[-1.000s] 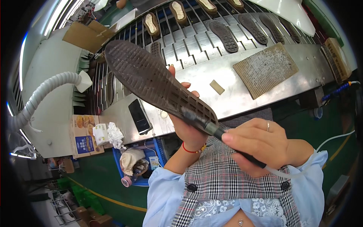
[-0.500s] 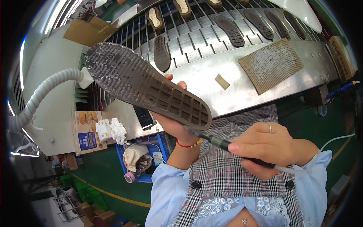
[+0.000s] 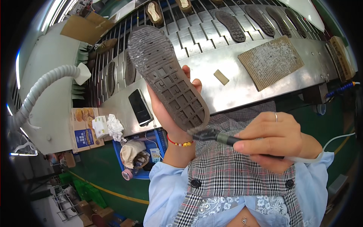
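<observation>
A dark brown shoe sole [image 3: 172, 81] is held up in my left hand [image 3: 162, 113], its patterned side facing up and its toe part pointing far left. Whitish, shiny streaks cover the toe part, and a grid of square hollows fills the heel part. My fingers wrap round its right edge and my palm lies beneath. My right hand [image 3: 278, 142] grips a brush [image 3: 226, 138] with a dark handle and a pale tube at its back end. The bristles meet the heel's near edge, or lie very close to it.
Several soles [image 3: 230, 25] lie on the slatted metal conveyor [image 3: 194, 36]. Along its near metal ledge are a ribbed, spotted board [image 3: 271, 62], a small beige block [image 3: 221, 77] and a phone [image 3: 139, 107]. A blue basket [image 3: 164, 142] and a grey flexible hose [image 3: 49, 85] are at left.
My left hand has turned the sole to a steeper angle, swinging its toe end right and up. The brush has shifted slightly right and down, staying by the heel edge.
</observation>
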A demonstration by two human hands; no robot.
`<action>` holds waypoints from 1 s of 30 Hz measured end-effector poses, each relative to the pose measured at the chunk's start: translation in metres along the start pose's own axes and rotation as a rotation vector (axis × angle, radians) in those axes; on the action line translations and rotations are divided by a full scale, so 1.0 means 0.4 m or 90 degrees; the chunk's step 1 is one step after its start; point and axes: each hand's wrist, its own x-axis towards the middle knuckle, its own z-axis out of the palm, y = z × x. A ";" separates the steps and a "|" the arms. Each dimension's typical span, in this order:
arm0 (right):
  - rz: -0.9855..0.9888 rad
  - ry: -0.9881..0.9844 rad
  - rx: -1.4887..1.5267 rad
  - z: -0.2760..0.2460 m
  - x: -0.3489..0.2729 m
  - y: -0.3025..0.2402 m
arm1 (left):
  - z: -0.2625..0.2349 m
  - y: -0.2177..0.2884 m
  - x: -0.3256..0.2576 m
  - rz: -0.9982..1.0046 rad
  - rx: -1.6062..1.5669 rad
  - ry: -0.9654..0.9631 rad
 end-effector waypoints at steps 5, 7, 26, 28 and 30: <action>0.007 -0.073 0.036 -0.043 0.004 -0.006 | 0.030 -0.009 -0.001 -0.114 -0.035 0.050; 0.013 -0.065 0.028 -0.057 0.008 -0.001 | 0.032 -0.011 -0.003 -0.158 -0.068 0.041; 0.010 -0.102 0.022 -0.176 0.012 0.000 | 0.034 -0.017 -0.023 -0.488 -0.214 -0.059; 0.006 -0.097 0.014 -0.182 0.013 0.013 | 0.013 -0.016 -0.023 -0.511 -0.268 -0.101; 0.004 -0.090 0.018 -0.187 0.010 0.016 | -0.017 -0.016 -0.018 -0.535 -0.307 -0.148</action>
